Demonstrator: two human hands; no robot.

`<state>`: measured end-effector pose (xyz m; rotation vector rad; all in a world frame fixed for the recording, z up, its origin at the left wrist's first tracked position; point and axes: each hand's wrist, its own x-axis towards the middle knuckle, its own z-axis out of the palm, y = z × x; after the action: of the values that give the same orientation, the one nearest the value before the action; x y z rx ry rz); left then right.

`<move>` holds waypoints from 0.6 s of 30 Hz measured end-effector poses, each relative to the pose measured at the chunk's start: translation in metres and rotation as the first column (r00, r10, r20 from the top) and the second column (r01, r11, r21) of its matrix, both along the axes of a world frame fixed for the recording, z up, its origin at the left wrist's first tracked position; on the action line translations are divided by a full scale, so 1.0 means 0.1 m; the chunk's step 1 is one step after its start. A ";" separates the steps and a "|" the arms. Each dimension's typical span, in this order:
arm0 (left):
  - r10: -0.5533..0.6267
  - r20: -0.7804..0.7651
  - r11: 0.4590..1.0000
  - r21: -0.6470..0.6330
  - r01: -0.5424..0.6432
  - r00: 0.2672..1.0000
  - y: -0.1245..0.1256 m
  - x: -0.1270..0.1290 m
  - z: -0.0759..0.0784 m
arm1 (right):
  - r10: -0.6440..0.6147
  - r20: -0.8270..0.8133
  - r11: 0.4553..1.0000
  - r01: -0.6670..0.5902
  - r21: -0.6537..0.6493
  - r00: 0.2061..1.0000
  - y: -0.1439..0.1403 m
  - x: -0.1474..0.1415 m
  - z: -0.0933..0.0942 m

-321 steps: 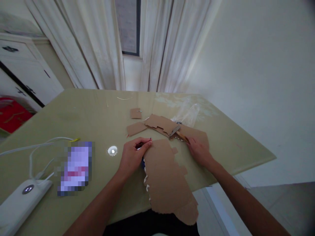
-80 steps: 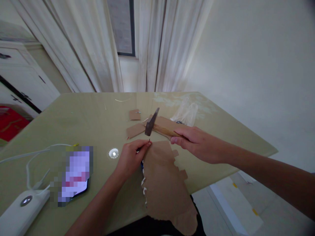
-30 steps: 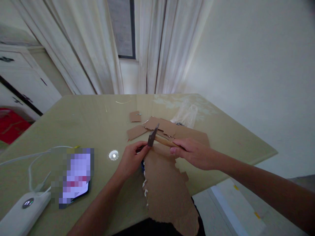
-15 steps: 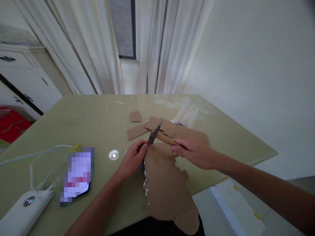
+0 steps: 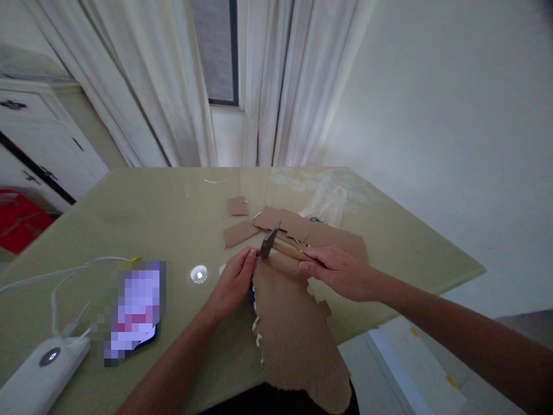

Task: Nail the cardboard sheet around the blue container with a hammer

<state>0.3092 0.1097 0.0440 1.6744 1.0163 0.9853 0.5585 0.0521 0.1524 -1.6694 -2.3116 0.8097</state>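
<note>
My right hand [image 5: 330, 266] is wrapped round the wooden handle of a hammer [image 5: 288, 250]. The hammer's dark head rests at the upper left corner of a large torn-edged cardboard piece [image 5: 298, 323], and seems to touch it. At that same corner my left hand [image 5: 235, 274] grips the cardboard's edge between thumb and fingers, close to the hammer head. White bits of glue or torn paper stick out along the cardboard's left edge. Something blue shows in part under that edge, mostly hidden. The cardboard's lower end hangs over the table's near edge.
Several cardboard scraps [image 5: 239, 233] lie beyond my hands, beside a longer cardboard strip [image 5: 334, 235] and a clear plastic bag [image 5: 327, 202]. To the left are a blurred-out phone [image 5: 137, 308], a white power bank [image 5: 47, 369] and cables. The glass-topped table [image 5: 164, 213] ends near my lap.
The hammer head has come down slightly onto the cardboard corner, and my right hand has lowered a little. My left thumb has shifted slightly away from the head.
</note>
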 end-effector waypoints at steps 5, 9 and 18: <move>-0.002 0.010 1.000 -0.021 0.003 1.000 -0.01 0.00 0.00 | 0.001 -0.006 1.000 -0.001 -0.011 1.000 -0.02 0.01 -0.04; -0.001 0.006 0.999 -0.041 0.002 1.000 -0.02 0.00 0.02 | -0.061 -0.086 0.998 0.062 0.016 0.994 -0.07 0.08 -0.05; 0.026 0.012 0.996 -0.090 -0.025 1.000 -0.05 0.01 0.05 | -0.260 0.106 0.949 0.234 0.210 0.960 0.11 0.65 -0.51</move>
<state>0.3104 0.1047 0.0494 1.5830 1.0605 0.9524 0.6237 0.0630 0.1019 -1.9211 -2.1191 0.4177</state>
